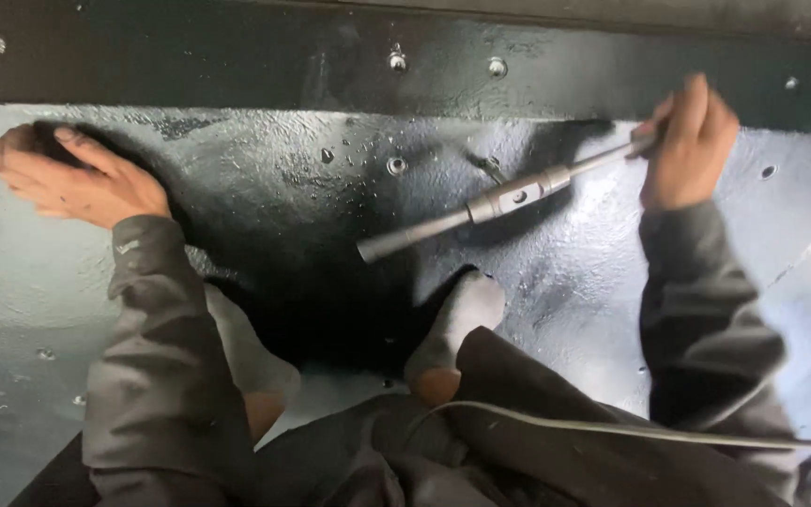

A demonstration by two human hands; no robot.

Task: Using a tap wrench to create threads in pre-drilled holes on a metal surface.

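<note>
Head camera looks steeply down, close above floor (265,188).

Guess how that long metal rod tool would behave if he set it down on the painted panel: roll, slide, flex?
The metal rod tool looks round-shafted, so it would probably roll. It appears solid steel: likely stiff, heavy for its size. The glossy dark panel looks slick, so it may slide. The right hand grips only its far end.

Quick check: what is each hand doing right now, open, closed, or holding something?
Left hand: open, flat on the painted metal floor, holding nothing.
Right hand: closed around the end of a long metal socket wrench.
</note>
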